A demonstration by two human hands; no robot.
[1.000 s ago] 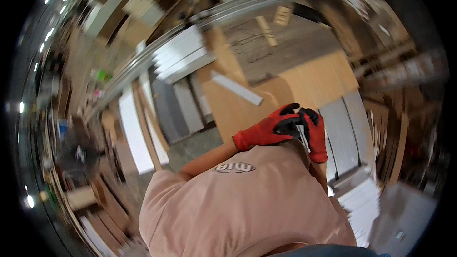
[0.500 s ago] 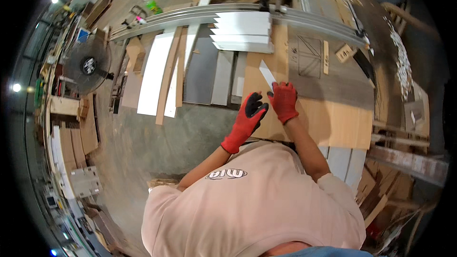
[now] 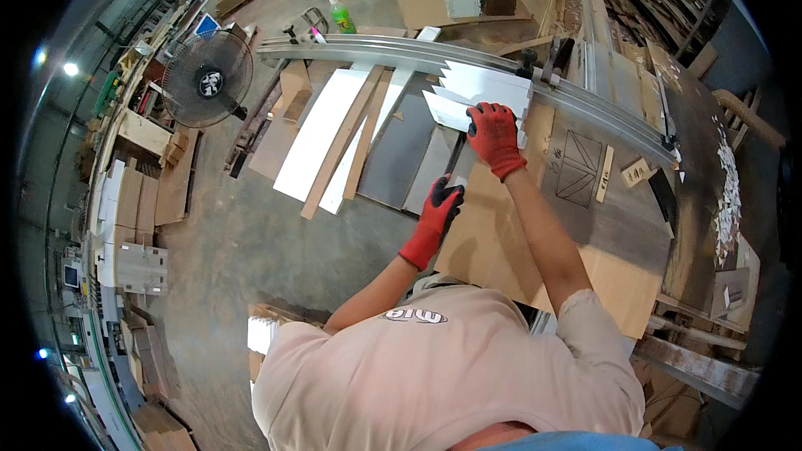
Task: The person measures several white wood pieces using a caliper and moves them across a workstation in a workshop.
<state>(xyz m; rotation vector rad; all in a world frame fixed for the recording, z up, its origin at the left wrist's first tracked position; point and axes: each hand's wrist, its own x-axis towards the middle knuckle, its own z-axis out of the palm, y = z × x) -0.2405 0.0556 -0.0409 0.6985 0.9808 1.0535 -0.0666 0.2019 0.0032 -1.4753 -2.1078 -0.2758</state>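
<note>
My right hand (image 3: 497,139), in a red glove with black fingertips, is closed on a white strip (image 3: 446,111) with a slanted end. The strip lies along the near side of a stack of white strips (image 3: 486,83), all with pointed left ends. My left hand (image 3: 435,219), in a matching glove, hovers by the left edge of a light wood board (image 3: 480,217). Its thumb and fingers are apart, and I see nothing in them.
A metal rail (image 3: 393,52) crosses behind the stack. White and brown boards (image 3: 322,129) lie to the left, near a standing fan (image 3: 207,79). A green bottle (image 3: 341,15) stands beyond the rail. A panel with a pencilled diagram (image 3: 576,167) lies right, beside small wood blocks (image 3: 635,172).
My right hand has carried the white strip forward from over the wood board to the stack. My left hand has dropped back slightly. The whole view has shifted and turned.
</note>
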